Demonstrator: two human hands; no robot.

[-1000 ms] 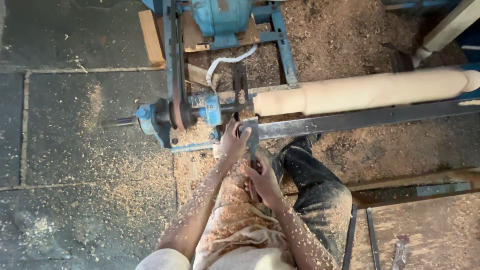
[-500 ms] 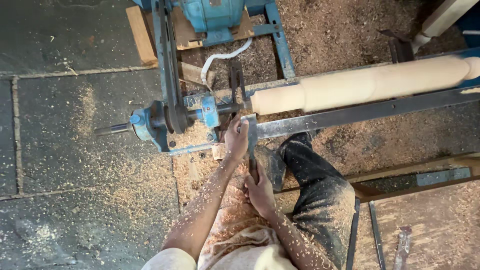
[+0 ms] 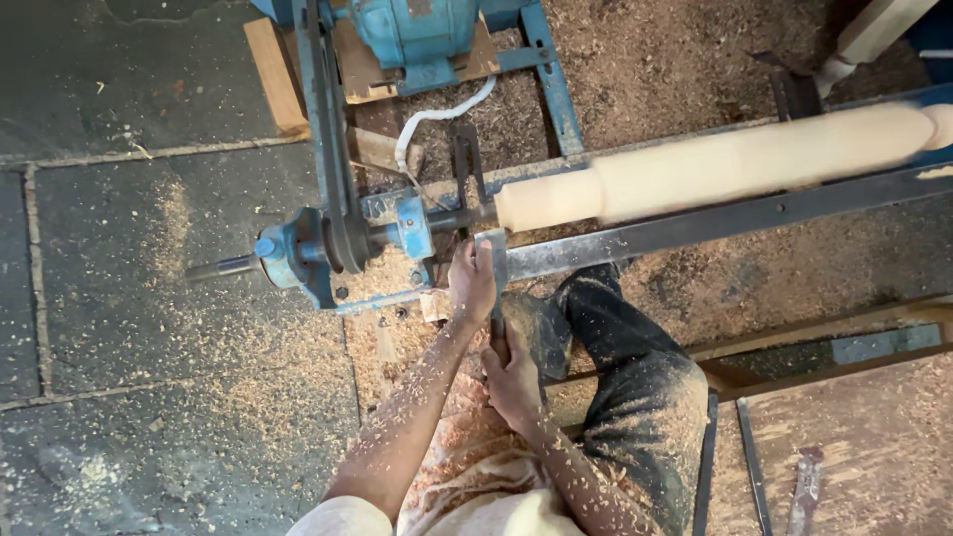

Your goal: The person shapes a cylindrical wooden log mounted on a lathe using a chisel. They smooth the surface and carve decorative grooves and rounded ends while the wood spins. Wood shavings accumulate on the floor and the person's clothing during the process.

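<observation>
Left hand (image 3: 472, 283) wrapped over chisel (image 3: 497, 288) near its blade on the lathe rail (image 3: 695, 226), right hand (image 3: 511, 372) gripping what seems its handle, tip beside blurred wooden spindle (image 3: 715, 164), sawdust-strewn floor (image 3: 149, 328)

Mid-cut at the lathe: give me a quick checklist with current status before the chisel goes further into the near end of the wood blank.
1. Both hands on the chisel: ok. The left hand grips near the blade, the right hand holds the handle.
2. Chisel resting on the metal rail: ok, the blade lies across it.
3. Wood blank seated on the spindle end: cannot tell, the joint is blurred.
4. Drive belt on its pulley: ok, it runs from the blue motor down to the headstock.
5. Footing: not ok, wood shavings cover the floor.
6. Blade edge condition: cannot tell.
</observation>
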